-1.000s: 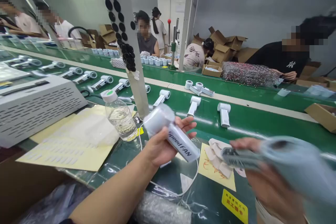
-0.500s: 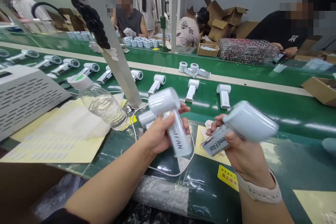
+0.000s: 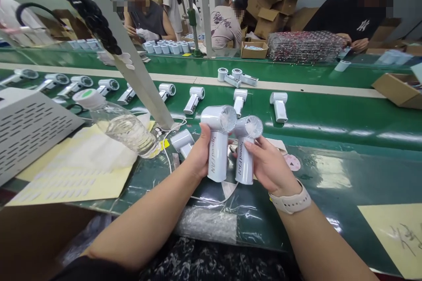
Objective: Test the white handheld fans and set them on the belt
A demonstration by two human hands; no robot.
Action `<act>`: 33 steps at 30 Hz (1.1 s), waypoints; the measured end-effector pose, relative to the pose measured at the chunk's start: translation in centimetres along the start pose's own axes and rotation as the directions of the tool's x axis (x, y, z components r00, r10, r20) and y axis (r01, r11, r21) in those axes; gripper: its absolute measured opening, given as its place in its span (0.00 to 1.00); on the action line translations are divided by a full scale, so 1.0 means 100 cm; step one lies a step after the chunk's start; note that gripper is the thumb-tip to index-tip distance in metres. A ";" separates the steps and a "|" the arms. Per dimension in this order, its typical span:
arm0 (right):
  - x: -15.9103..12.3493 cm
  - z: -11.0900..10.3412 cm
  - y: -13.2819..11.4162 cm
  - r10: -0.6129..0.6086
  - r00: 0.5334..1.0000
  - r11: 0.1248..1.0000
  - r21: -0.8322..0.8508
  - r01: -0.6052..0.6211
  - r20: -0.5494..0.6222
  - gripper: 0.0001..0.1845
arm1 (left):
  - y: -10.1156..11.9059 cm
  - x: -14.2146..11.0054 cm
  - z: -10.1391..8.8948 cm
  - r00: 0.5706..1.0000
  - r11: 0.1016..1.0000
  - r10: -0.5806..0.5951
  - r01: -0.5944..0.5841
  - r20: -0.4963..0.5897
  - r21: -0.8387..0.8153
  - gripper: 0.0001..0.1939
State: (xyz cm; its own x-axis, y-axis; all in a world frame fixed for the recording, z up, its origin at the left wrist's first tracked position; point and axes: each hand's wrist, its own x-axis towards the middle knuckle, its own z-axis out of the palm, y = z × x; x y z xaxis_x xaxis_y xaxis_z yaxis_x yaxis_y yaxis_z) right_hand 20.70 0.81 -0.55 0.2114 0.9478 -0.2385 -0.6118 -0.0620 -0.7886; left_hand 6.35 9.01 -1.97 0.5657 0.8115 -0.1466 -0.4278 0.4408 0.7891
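My left hand [image 3: 198, 156] is closed around a white handheld fan [image 3: 218, 145] marked "Speed FAN", held upright. My right hand [image 3: 270, 164] grips a second white fan [image 3: 245, 153] of the same kind, upright and side by side with the first, almost touching. Both fan heads face me. A pale watch strap [image 3: 292, 202] sits on my right wrist. A third fan [image 3: 182, 142] lies on the table just left of my left hand, beside a white cable [image 3: 169, 158].
A tilted water bottle [image 3: 121, 125] and yellow label sheets [image 3: 75, 171] lie at left, next to a grey vented box [image 3: 29, 127]. Several fans [image 3: 278, 105] ride the green conveyor [image 3: 329, 118]. People work across the belt among cardboard boxes [image 3: 398, 90].
My right hand has brought its fan in from the right and stood it upright beside the left one. Both fans turned so their heads face me. The view tilted down.
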 end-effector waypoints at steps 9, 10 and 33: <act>-0.007 0.015 0.031 -0.226 0.959 0.840 -0.464 0.281 0.172 0.63 | -0.024 -0.005 0.016 0.989 0.990 0.108 -0.098 -0.096 0.105 0.40; -0.010 0.016 0.026 -0.234 0.952 0.766 -0.565 0.306 0.197 0.66 | -0.024 -0.006 0.017 0.987 0.984 0.130 -0.117 -0.090 0.137 0.41; 0.007 -0.259 -0.173 -0.738 0.593 -0.115 -0.805 -0.582 -0.324 0.20 | -0.008 0.002 0.003 0.993 0.725 0.118 -0.100 0.020 0.682 0.25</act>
State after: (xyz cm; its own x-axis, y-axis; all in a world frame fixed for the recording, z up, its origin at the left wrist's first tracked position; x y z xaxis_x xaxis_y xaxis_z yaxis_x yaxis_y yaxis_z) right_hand 51.16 -5.58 -1.75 0.8234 0.5061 0.2568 0.5604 -0.7965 -0.2270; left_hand 7.04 8.70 -2.45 0.5252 0.8500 -0.0405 0.1139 -0.0231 0.9932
